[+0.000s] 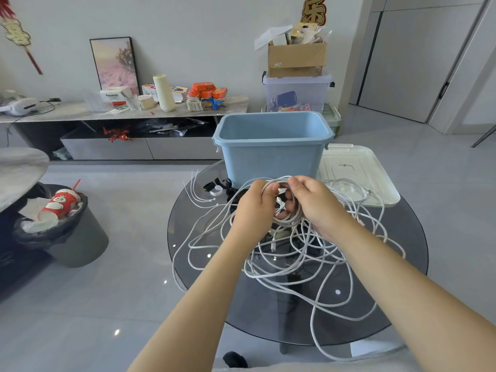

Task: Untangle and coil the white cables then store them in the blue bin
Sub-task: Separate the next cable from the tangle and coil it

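A tangle of white cables [284,261] lies spread over the round dark glass table [402,264], with loops hanging over its front edge. My left hand [253,208] and my right hand [314,202] are both raised just above the pile, close together, each gripping several strands of the same bundle of cable loops. The blue bin [272,151] stands upright at the far side of the table, directly behind my hands; what I can see of its inside is bare.
A white lid [357,173] lies flat to the right of the bin. White zip ties [198,194] and small black and white rings [214,187] lie at the bin's left. A dark trash can [59,224] full of rubbish stands on the floor at left.
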Motion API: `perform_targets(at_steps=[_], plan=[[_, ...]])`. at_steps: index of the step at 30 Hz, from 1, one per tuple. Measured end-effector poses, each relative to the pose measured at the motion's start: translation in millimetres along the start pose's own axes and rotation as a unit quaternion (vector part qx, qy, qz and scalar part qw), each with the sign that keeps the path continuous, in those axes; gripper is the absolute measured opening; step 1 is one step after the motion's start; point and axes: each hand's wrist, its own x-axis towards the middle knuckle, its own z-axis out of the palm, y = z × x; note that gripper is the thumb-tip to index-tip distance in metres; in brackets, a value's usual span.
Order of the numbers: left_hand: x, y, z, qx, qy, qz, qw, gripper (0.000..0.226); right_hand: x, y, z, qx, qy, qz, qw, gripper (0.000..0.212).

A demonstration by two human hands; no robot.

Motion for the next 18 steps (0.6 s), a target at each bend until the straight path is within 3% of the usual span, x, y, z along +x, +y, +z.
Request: perform_targets(at_steps=[3, 5, 7, 9, 11, 14, 18], plan=[[-0.3, 0.8, 5.1, -0.003, 0.038, -0.001, 0.999, 0.022, -2.5, -5.7, 4.1, 0.197, -0.020, 0.053, 0.979, 0.028], [-0.9, 3.9, 9.6, -0.080, 0.036, -0.027, 0.996, 0.033, 0.0, -7.2, 3.8, 0.224, 0.002, 0.045, 0.974, 0.030], [0.0, 6.8, 13.8, -0.255, 0.011, -0.099, 0.962, 0.038, 2.0, -5.4, 4.8, 0.199, 0.047, 0.027, 0.978, 0.028], [-0.2, 11.8, 16.5, -0.396, -0.008, -0.171, 0.902, 0.035, 1.5, -2.2, 7.8, 0.156, 0.092, 0.005, 0.983, 0.027], [1.1, 14.7, 18.7, -0.432, -0.006, -0.216, 0.876, 0.033, -0.7, -0.1, 10.6, 0.062, 0.141, -0.041, 0.987, 0.026], [6.8, 16.8, 13.4, -0.407, -0.020, -0.236, 0.882, 0.042, -1.4, -0.3, 11.2, -0.054, 0.166, -0.119, 0.977, 0.023], [11.4, 13.1, -4.9, -0.449, -0.154, -0.257, 0.842, 0.045, 0.9, 3.9, 8.1, -0.070, 0.119, -0.091, 0.986, 0.019]])
